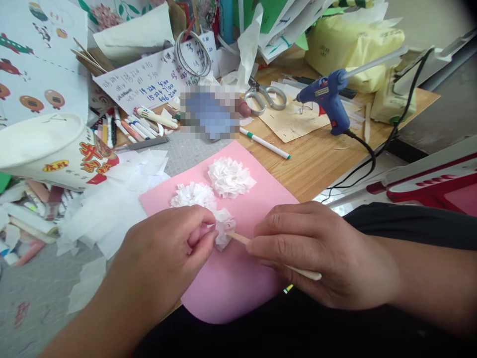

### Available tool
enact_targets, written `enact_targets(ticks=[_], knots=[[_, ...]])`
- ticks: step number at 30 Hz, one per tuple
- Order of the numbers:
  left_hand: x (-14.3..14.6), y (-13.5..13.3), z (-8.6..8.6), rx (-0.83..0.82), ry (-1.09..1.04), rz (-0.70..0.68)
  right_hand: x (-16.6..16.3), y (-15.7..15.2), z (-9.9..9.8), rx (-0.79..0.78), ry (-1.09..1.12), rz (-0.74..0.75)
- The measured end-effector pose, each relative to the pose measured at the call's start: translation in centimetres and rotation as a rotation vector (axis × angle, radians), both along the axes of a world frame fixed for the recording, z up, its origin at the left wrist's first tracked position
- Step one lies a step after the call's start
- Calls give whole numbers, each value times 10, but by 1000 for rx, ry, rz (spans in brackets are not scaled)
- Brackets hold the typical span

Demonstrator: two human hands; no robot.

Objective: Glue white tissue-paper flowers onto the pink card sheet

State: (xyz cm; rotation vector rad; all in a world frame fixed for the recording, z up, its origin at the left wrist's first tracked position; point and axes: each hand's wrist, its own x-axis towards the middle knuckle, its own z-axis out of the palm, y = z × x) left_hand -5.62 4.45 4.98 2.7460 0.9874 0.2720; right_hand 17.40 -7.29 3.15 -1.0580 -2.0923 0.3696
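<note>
On a sheet of pink paper (268,184) sit two ruffled white tissue-paper pompoms (231,176), one partly covered by my left hand (167,253). My left hand is closed, thumb and forefinger pinching the edge of a small crumpled piece of white tissue paper (224,223) just in front of the pompoms. My right hand (313,253) is wrapped round a thin wooden stick (305,272). The stick's far tip touches the tissue piece; its near end pokes out below my fingers. The pink sheet's near edge curls downward.
A blue hot glue gun (328,97) stands at the right, its black cable (367,149) trailing off the table edge. Scissors (266,97) and a green-capped marker (264,143) lie behind the sheet. To the left are a paper cup (48,144) and loose tissue squares (100,214).
</note>
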Motion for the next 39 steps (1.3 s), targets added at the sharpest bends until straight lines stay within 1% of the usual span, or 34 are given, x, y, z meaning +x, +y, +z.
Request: enact_targets(ticks=[8,11,17,22,25,29,32,34,36,39], knots=[[0,1,-3,50,14,-25,0,-1,-3,8,-11,17],[1,1,-4,21,37,-6,-1,-1,-3,17,-21,22],[9,1,-1,-74,50,75,-1,-2,-4,41,-60,19],[12,1,-5,-73,61,82,0,-2,-6,55,-77,34],[9,2,-8,-40,52,27,1,-1,-7,56,-96,32],[4,2,-6,-32,-7,-94,3,0,-5,48,-94,27],[-1,3,-2,4,-23,-192,8,-1,1,34,-15,31],[-2,3,0,61,-8,-250,11,-3,6,39,69,-3],[-2,3,1,117,11,-288,12,-3,10,28,121,-46],[-1,0,2,139,8,-304,12,-2,10,-20,80,-25]])
